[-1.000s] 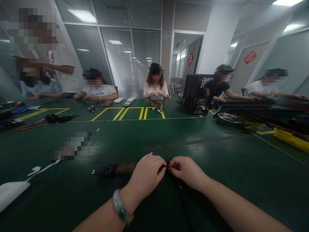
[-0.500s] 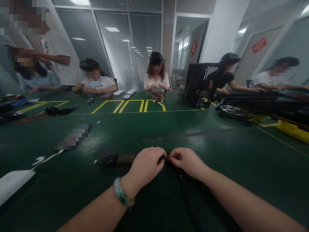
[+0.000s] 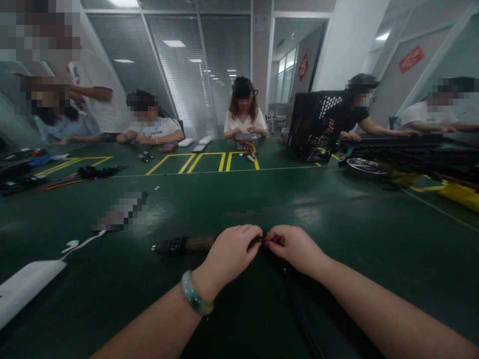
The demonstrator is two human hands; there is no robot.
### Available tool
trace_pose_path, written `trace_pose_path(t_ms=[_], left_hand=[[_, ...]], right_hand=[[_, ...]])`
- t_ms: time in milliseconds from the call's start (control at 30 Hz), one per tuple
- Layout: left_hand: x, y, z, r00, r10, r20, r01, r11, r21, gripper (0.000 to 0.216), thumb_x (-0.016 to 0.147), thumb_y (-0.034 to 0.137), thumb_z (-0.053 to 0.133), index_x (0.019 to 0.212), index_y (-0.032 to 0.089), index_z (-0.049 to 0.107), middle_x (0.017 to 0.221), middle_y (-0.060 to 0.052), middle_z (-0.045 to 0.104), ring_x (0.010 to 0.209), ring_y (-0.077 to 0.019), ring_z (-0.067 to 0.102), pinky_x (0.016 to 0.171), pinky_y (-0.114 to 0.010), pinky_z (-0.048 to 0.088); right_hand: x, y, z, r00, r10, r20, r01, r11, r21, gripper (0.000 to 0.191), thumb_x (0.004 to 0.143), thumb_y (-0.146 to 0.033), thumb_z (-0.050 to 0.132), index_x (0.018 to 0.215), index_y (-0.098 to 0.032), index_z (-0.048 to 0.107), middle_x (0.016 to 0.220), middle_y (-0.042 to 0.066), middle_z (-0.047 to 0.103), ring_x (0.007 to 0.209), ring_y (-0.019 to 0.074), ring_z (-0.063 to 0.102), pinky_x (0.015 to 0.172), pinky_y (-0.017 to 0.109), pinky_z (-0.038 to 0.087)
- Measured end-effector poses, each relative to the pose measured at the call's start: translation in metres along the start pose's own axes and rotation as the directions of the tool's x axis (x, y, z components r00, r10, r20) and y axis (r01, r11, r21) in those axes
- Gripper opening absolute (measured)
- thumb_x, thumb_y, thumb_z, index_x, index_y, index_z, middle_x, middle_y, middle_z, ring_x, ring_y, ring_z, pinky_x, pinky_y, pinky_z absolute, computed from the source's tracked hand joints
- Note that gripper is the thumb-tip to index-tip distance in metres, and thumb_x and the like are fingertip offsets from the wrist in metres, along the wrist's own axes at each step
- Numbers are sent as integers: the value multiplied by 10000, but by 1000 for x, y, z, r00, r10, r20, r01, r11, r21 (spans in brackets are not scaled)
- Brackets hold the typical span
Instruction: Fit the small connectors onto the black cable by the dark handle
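My left hand (image 3: 230,252) and my right hand (image 3: 294,247) meet fingertip to fingertip low in the middle of the green table (image 3: 239,209). Both are closed in a pinch on a small dark piece between them, too small to name. A dark sleeved cable bundle (image 3: 183,245) with a black connector end runs leftward from under my left hand. A black cable (image 3: 299,309) trails from my right hand toward me. A green bangle (image 3: 194,299) sits on my left wrist.
A white cable and flat white piece (image 3: 26,281) lie at the near left. Coloured wire bundles (image 3: 86,173) lie at far left, a black mesh case (image 3: 316,132) and a metal dish (image 3: 364,167) at far right. Several other people sit around the table's far side.
The view has drifted slightly, so my hands sit a little higher in the frame. Their pinched grip on the small piece looks the same.
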State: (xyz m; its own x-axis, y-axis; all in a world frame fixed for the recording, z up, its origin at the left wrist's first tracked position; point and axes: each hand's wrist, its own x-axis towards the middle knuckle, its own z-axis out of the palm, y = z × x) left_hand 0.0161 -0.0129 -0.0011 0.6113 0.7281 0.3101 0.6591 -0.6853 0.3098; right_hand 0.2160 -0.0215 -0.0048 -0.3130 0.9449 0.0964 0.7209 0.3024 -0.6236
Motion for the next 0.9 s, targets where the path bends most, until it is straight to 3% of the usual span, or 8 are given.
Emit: trace_pose_path(t_ms=[367, 567, 667, 900], left_hand=[[0, 0, 0, 1000, -5, 18, 5, 1000, 18, 137, 861, 209, 581, 994, 235, 600, 1063, -11, 638, 978, -205, 590, 906, -386, 452], [1, 3, -4, 999, -28, 38, 26, 999, 34, 182, 874, 201, 564, 1051, 244, 579, 1027, 3, 639, 938, -188, 594, 852, -343, 460], [0, 5, -7, 998, -32, 47, 31, 999, 34, 99, 883, 216, 558, 974, 234, 593, 975, 5, 644, 903, -186, 597, 808, -330, 465], [-1, 3, -5, 1000, -5, 2, 5, 1000, 0, 70, 867, 225, 599, 937, 227, 600, 1058, 7, 645, 938, -179, 601, 888, -342, 452]], right_hand=[[1, 4, 3, 999, 43, 23, -44, 997, 55, 128, 828, -273, 586, 841, -222, 702, 756, -4, 693, 652, 146, 605, 580, 229, 398], [1, 3, 2, 998, 52, 46, -56, 995, 86, 147, 834, -278, 568, 834, -217, 702, 750, 2, 698, 651, 152, 620, 579, 232, 405], [1, 2, 2, 997, 52, 49, -55, 996, 76, 142, 824, -278, 567, 820, -227, 699, 745, 0, 697, 658, 163, 622, 583, 241, 407], [1, 2, 2, 998, 43, 44, -45, 998, 44, 128, 830, -282, 563, 812, -252, 686, 759, -5, 694, 677, 171, 626, 585, 243, 419]])
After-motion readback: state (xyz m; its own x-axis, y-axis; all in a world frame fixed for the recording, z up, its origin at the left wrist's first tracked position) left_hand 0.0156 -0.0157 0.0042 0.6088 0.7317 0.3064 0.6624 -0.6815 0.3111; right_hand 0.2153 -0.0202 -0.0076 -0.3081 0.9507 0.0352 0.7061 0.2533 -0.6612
